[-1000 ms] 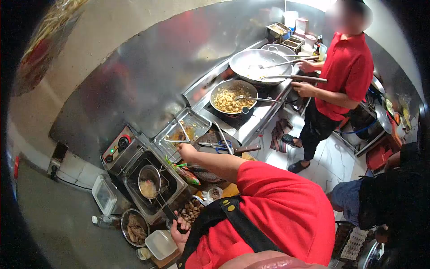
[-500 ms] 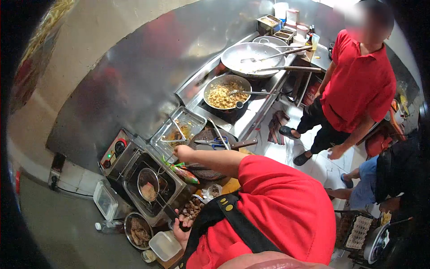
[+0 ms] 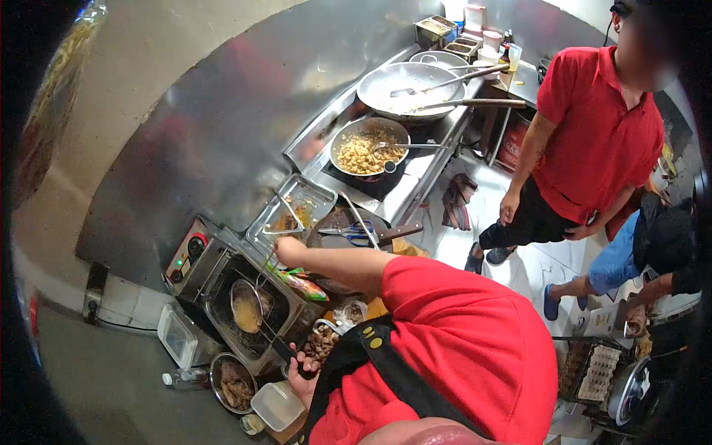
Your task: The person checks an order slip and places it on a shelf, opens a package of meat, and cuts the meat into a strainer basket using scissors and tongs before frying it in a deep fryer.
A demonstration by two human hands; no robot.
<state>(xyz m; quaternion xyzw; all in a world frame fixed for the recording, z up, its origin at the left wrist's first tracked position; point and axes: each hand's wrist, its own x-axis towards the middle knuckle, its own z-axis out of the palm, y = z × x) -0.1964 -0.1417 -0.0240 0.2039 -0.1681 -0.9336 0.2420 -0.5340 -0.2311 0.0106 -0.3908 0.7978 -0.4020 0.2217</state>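
My left hand [image 3: 302,372] is closed round the dark handle of a round wire strainer [image 3: 247,305]. The strainer hangs over the deep fryer [image 3: 259,337], with a pale yellowish piece of food [image 3: 246,317] in it. My right hand [image 3: 290,253] is a closed fist by the fryer's far corner, next to the metal tray [image 3: 324,194]. Thin metal lines run from beneath that fist toward the strainer; I cannot make out what they belong to. A colourful packet [image 3: 302,285] lies just below my right forearm. Chopped brown meat pieces [image 3: 320,343] sit beside my left hand.
A pan of diced food [image 3: 365,153] and a large wok [image 3: 408,87] sit on the stove. A cleaver [image 3: 397,234] and blue-handled scissors [image 3: 361,239] lie on a round board. A meat bowl [image 3: 236,386] stands by the fryer. A co-worker [image 3: 593,141] stands at right.
My right fist has moved slightly left toward the fryer, and thin metal lines now show below it. The strainer is tilted differently. The co-worker has shifted, their hands now lower by the waist.
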